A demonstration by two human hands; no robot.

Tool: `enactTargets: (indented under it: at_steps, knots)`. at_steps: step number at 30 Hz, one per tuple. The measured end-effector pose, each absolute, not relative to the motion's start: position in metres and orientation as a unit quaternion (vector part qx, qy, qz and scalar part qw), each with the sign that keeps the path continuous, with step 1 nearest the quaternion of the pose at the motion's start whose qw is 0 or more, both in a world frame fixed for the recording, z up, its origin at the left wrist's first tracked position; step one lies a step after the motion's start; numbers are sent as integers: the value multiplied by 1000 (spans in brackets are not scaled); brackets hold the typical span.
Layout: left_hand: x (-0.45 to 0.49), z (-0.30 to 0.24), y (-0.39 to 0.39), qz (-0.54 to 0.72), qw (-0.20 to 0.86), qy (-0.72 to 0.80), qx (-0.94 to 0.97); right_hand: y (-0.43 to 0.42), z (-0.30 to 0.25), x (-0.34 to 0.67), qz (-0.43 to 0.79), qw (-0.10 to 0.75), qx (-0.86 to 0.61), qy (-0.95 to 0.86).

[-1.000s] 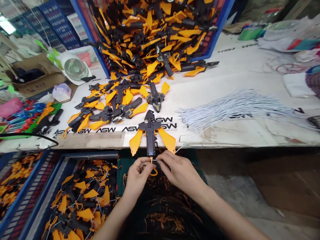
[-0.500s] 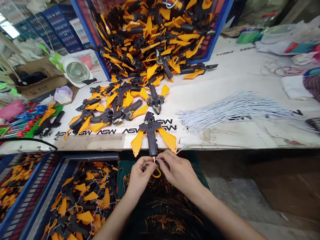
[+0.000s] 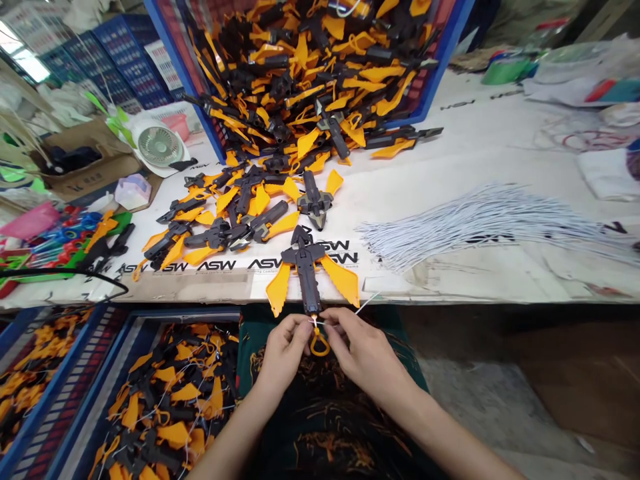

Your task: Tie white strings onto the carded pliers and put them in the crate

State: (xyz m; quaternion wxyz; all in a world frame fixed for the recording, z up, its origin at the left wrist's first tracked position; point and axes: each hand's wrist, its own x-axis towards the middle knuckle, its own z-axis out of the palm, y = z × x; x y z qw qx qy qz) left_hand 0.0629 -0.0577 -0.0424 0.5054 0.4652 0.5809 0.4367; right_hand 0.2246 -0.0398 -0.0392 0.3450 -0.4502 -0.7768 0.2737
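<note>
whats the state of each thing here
left hand, pinching white cord at the toy's lower end
right hand, pinching the same cord
black-and-orange plastic toy, lying flat at table edge, wings spread
orange loop, hanging below the toy
white cord bundle, fanned out on table
blue crate, heaped with toys
blue tray, filled with toys trailing cords

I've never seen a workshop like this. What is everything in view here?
blue crate: one, blue, at the far side of the table
heaped winged plastic toys: many, black and orange, in that crate
loose winged plastic toys: many, black and orange, on the white table
front winged plastic toy: one, black and orange, at the table's near edge
orange ring: one, orange, hanging from that toy's tail
threaded white cord: one, white, at the toy's tail
bundle of white cords: many, white, on the table, right
desk fan: one, white, far left
cardboard box: one, brown, left
blue tray: one, blue, lower left, holding more toys
left hand, right hand: two, at the toy's tail
</note>
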Motion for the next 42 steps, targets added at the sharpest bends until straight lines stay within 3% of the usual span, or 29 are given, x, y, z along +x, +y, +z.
enactTargets:
  at_steps: [11, 16, 27, 32, 39, 42]
  knots:
    - [53, -42, -41, 402, 433, 593, 547, -23, -20, 217, 164, 286, -409, -851]
    - [36, -35, -64, 500, 340, 633, 483, -18, -22, 219, 161, 277, -411, -853]
    - [11, -30, -78, 532, 327, 619, 476, -11, 0, 177, 340, 351, -278, -827]
    - [6, -33, -62, 545, 366, 620, 431, 9, 8, 178, 268, 302, -288, -868]
    - [5, -54, -45, 533, 398, 622, 414, 27, 18, 170, 90, 120, -340, -928]
    - [7, -59, -45, 534, 407, 617, 410, 26, 20, 165, 55, 88, -345, -933]
